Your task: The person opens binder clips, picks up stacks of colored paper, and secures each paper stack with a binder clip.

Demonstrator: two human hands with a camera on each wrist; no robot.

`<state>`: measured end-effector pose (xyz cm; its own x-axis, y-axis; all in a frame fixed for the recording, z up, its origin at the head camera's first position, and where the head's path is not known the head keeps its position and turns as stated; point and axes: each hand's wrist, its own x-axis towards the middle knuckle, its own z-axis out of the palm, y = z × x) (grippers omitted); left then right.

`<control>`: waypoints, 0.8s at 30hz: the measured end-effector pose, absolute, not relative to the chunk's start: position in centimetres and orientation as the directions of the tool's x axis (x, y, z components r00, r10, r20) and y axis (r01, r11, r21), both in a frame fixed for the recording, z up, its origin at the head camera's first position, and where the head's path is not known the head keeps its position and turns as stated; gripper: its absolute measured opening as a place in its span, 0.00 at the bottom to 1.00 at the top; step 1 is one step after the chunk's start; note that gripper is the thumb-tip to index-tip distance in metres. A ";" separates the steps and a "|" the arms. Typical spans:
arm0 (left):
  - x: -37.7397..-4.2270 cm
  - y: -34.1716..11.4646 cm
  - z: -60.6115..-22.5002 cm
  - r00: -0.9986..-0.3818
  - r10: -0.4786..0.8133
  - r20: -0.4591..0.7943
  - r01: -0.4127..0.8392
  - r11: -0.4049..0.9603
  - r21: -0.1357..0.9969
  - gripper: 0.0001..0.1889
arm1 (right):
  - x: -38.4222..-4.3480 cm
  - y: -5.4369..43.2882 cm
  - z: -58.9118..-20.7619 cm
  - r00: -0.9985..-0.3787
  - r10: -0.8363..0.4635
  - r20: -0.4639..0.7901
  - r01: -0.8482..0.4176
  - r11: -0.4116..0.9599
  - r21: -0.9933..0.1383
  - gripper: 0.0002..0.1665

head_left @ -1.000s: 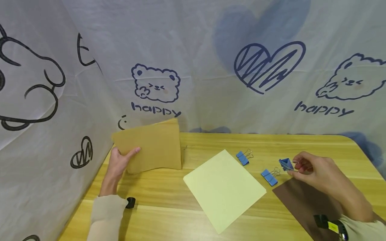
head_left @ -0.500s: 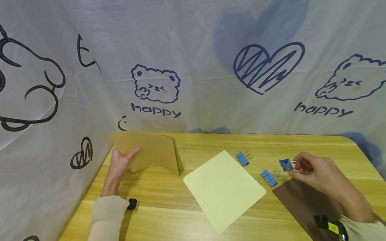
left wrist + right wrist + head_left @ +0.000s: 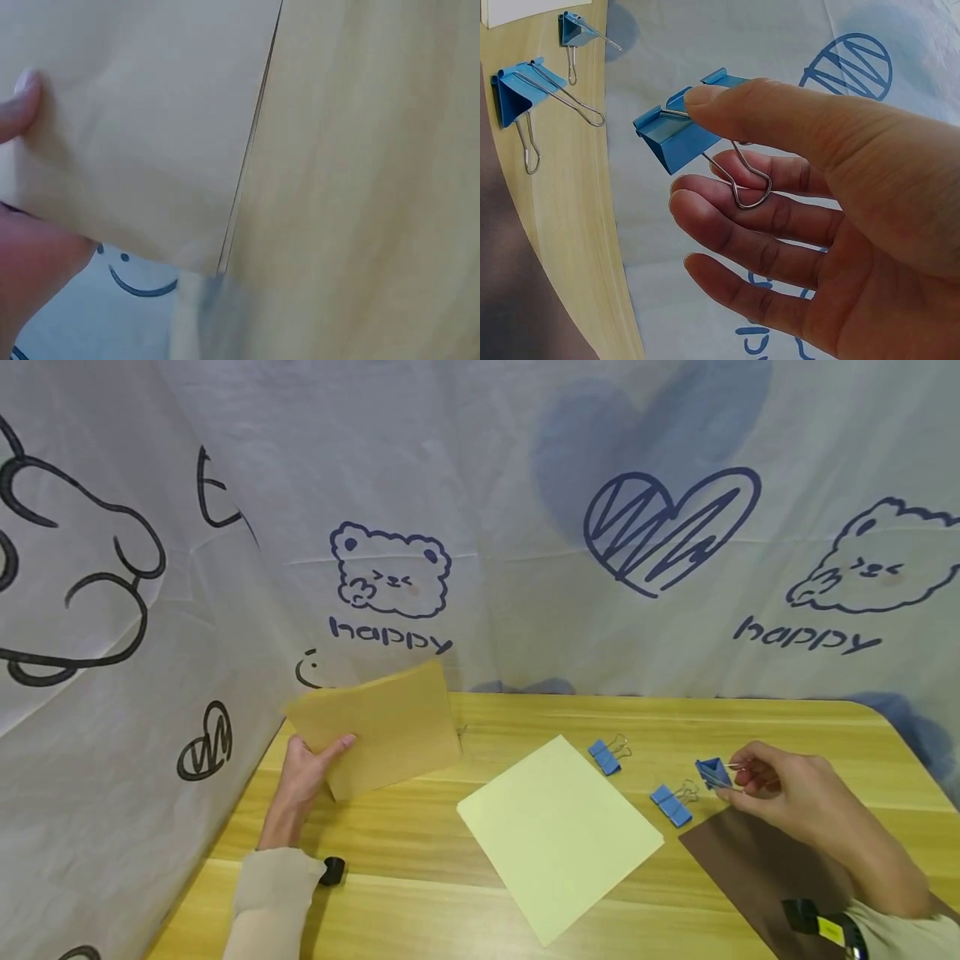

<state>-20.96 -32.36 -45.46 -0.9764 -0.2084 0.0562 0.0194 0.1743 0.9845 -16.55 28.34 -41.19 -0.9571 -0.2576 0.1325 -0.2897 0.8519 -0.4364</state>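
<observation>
Step looks like getting a stack of paper ready for clipping, clip not yet on. Left hand (image 3: pixel 303 768) pinches the brown kraft-paper sheets (image 3: pixel 382 727) at the left side, thumb flat across the front face, other fingers hidden behind; stack is tilted up over the bench (image 3: pixel 405 893), back left. Left wrist view shows two edges slightly apart, so more than one layer; exact count can't be told. Right hand (image 3: pixel 798 793), far right, holds a blue binder clip (image 3: pixel 712 772) by its wire handles, thumb on one, fingers against the other; can't tell if the clip's mouth is spread. Clip and stack are well apart. Next move probably calls for evening the sheet edges, bringing both hands together, squeezing the handles and sliding the clip over an edge. Two more clips lie on the bench between pale yellow square paper (image 3: pixel 558 839) and the right hand: a farther blue clip (image 3: pixel 605 757) and a nearer blue clip (image 3: pixel 671 807). Dark brown sheet (image 3: pixel 757 860) lies under the right forearm. No container visible; clips and yellow paper sit loose on the bench.
</observation>
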 end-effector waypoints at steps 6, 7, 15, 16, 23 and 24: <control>-21.0 -31.5 -44.2 -0.923 -0.334 0.191 0.150 0.144 0.978 0.14 | -16.6 28.3 -40.9 -0.956 -0.257 0.141 -0.293 0.849 -0.439 0.20; -21.1 -31.3 -44.1 -0.913 -0.345 0.220 0.181 0.143 0.973 0.14 | -16.6 28.3 -40.9 -0.956 -0.256 0.140 -0.292 0.848 -0.442 0.20; -21.4 -31.1 -45.0 -0.923 -0.338 0.184 0.109 0.228 0.968 0.10 | -16.6 28.3 -40.9 -0.958 -0.256 0.131 -0.288 0.846 -0.449 0.20; -21.4 -31.1 -45.2 -0.927 -0.329 0.178 0.101 0.236 0.966 0.11 | -16.6 28.3 -41.0 -0.958 -0.255 0.130 -0.286 0.847 -0.448 0.20; -21.4 -31.4 -46.0 -0.953 -0.283 0.107 0.042 0.227 0.973 0.16 | -16.6 28.4 -41.1 -0.961 -0.248 0.121 -0.276 0.849 -0.450 0.20; -21.4 -31.4 -46.0 -0.957 -0.274 0.096 0.034 0.222 0.974 0.17 | -16.6 28.4 -41.2 -0.961 -0.249 0.123 -0.278 0.849 -0.449 0.20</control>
